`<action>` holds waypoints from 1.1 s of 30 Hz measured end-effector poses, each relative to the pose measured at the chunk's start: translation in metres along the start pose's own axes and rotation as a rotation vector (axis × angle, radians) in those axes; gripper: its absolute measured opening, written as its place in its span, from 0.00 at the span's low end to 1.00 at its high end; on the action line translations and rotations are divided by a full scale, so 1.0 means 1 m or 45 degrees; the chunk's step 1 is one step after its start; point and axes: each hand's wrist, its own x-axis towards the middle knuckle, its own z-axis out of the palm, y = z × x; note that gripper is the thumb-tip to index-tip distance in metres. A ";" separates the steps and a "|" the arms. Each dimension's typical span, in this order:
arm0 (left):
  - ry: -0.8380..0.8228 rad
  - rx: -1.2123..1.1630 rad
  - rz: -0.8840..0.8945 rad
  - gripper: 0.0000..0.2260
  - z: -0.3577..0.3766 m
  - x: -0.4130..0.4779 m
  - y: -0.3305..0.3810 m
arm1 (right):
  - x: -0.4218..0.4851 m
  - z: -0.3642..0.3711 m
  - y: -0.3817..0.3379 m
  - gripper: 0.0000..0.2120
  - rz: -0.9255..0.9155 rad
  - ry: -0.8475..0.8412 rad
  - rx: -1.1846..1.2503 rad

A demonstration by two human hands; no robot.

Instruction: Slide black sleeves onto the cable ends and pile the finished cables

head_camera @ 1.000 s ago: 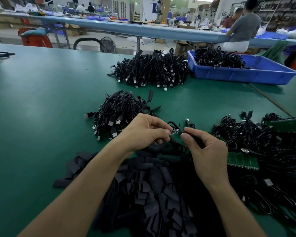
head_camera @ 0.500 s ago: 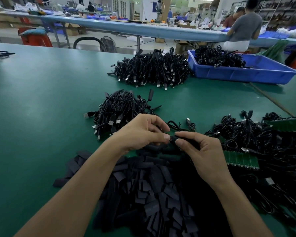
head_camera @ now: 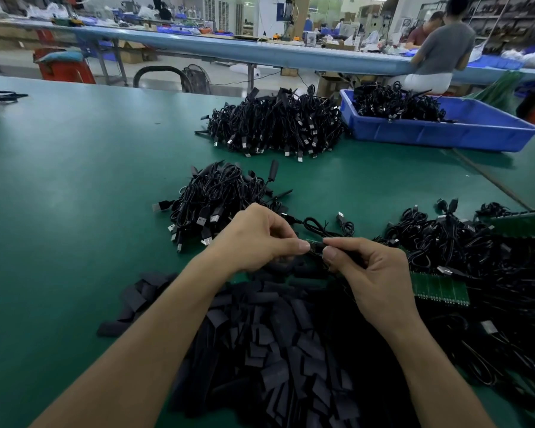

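My left hand (head_camera: 257, 239) and my right hand (head_camera: 374, 273) meet fingertip to fingertip over the green table (head_camera: 74, 180). Between them they pinch a small black cable end (head_camera: 317, 246); whether a sleeve is on it is too small to tell. The cable (head_camera: 318, 227) loops away behind the fingers. A heap of flat black sleeves (head_camera: 275, 350) lies under my forearms. A pile of black cables (head_camera: 217, 199) sits just beyond my left hand. Tangled loose cables (head_camera: 464, 251) spread to the right of my right hand.
A bigger cable pile (head_camera: 275, 122) lies farther back, next to a blue bin (head_camera: 445, 131) holding more cables. Green circuit board strips (head_camera: 439, 288) lie among the right-hand cables. A person in grey (head_camera: 442, 50) sits at the far bench.
My hands closed together over the cable end, then drew slightly apart again. The small board at the cable end that showed a second ago is now mostly covered.
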 end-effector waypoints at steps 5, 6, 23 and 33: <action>-0.082 -0.065 0.024 0.06 0.001 0.002 -0.002 | -0.001 0.000 -0.002 0.11 0.049 -0.074 0.071; -0.095 -0.076 0.026 0.06 0.001 0.002 -0.002 | -0.001 0.000 -0.002 0.11 0.050 -0.073 0.081; -0.179 -0.069 0.053 0.04 0.003 0.002 -0.001 | -0.001 0.001 -0.002 0.12 0.050 -0.066 0.043; -0.075 0.038 0.101 0.04 0.009 0.003 -0.004 | 0.001 0.006 0.000 0.12 0.086 0.328 0.200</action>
